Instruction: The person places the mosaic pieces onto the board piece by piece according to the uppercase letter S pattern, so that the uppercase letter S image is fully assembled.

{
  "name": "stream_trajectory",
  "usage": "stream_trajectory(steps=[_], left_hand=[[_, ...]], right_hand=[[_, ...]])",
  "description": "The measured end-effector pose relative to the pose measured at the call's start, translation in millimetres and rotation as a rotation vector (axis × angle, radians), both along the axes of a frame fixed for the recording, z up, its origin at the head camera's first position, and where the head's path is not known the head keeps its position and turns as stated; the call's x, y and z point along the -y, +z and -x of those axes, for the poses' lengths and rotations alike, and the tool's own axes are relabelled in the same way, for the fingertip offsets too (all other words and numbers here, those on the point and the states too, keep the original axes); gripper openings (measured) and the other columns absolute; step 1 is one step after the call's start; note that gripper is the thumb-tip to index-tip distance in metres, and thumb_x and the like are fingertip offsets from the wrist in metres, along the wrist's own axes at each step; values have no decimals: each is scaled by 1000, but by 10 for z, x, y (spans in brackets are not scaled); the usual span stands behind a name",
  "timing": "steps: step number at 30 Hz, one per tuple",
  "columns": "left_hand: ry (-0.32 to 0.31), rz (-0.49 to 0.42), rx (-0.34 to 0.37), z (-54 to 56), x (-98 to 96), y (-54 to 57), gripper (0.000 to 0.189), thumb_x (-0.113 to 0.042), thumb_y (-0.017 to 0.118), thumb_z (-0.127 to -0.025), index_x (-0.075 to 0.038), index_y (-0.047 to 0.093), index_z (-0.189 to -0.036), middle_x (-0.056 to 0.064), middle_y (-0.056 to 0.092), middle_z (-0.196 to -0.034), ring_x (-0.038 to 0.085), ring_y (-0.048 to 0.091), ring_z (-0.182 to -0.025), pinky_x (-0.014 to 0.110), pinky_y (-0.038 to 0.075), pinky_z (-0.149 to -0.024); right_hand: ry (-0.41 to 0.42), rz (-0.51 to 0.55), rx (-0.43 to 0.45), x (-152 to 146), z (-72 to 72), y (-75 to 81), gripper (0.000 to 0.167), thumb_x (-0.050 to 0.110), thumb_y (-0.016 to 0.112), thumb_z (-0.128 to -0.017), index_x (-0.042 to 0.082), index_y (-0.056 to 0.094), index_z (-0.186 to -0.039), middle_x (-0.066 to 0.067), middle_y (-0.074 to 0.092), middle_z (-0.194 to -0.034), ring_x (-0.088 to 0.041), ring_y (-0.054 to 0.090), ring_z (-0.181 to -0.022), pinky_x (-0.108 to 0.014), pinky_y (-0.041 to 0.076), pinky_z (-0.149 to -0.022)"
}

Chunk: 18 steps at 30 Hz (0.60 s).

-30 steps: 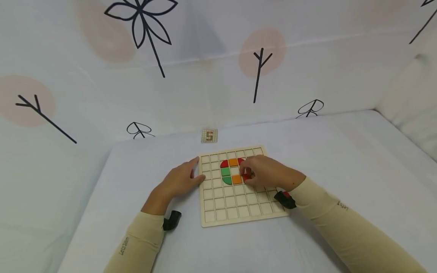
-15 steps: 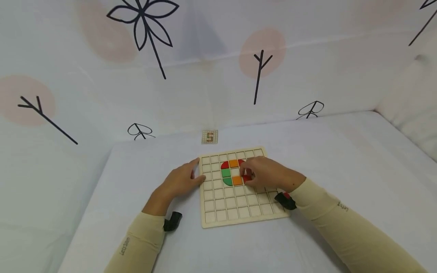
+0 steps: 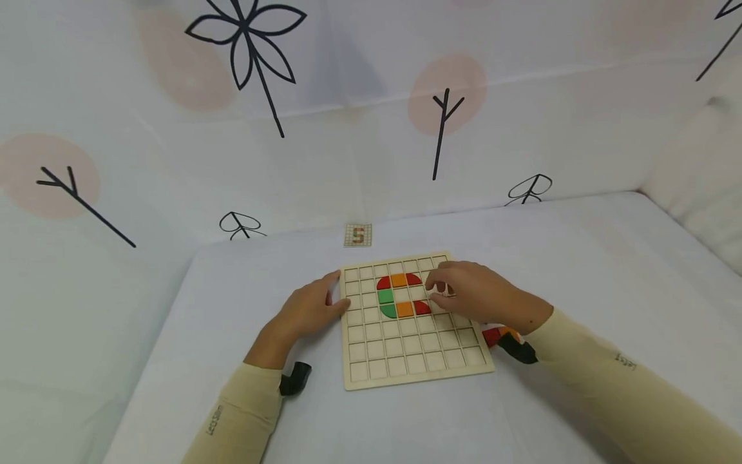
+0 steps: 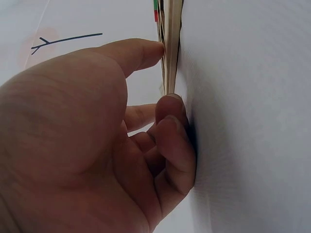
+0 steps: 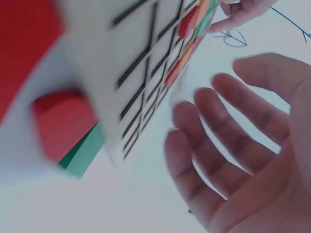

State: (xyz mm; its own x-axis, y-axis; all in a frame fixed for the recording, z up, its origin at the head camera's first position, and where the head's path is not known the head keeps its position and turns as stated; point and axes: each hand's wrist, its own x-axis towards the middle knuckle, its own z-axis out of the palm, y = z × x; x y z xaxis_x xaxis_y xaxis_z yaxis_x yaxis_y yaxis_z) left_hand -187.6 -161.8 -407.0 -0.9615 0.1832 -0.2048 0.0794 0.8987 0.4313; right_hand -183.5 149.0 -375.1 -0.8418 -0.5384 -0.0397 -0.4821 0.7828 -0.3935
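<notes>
A pale wooden grid board (image 3: 400,357) lies on the white cloth. My left hand (image 3: 309,309) holds its left edge, thumb on the rim and index finger by the far corner; the left wrist view shows the other fingers curled against the edge. Set in the grid are two orange squares (image 3: 404,309), a green square (image 3: 385,296), a green quarter-round piece (image 3: 388,310) and red quarter-round pieces (image 3: 422,307). My right hand (image 3: 478,293) hovers over the board's right side, just right of the red pieces. Its fingers are loosely bent and apart, with nothing between them in the right wrist view (image 5: 243,131).
Loose red pieces (image 3: 491,336) and an orange one lie beside the board's right edge, partly hidden by my right wrist and its black strap mount. A small pattern card (image 3: 357,235) lies beyond the board. A patterned cloth (image 3: 371,154) hangs behind.
My right hand has let go of the near red quarter-round piece and moved right, uncovering both right-hand red pieces and the loose pieces beside the board. My left hand stays at the board's edge.
</notes>
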Motion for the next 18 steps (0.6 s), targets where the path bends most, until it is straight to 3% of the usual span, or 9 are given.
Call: stream_trajectory(steps=[9,18], left_hand=[[19,-4,14,-6,0,13,72,-43,65,-95,-19,35,-156,2,55,-80,15,48,-67,31,37,-61],[16,11,13,-1,-8,5,72,-44,64,-96,-19,35,-156,1,55,-82,16,49,-69,31,38,-62]], right_hand=[[-15,-6,-130,-271,-173,18,8,19,70,-93,16,74,-99,6,62,-91,-11,59,-82,-31,52,-72],[-23,62,-180,-378,-227,-105,8,16,72,-91,15,74,-98,8,63,-91,-8,59,-82,-29,53,-72]])
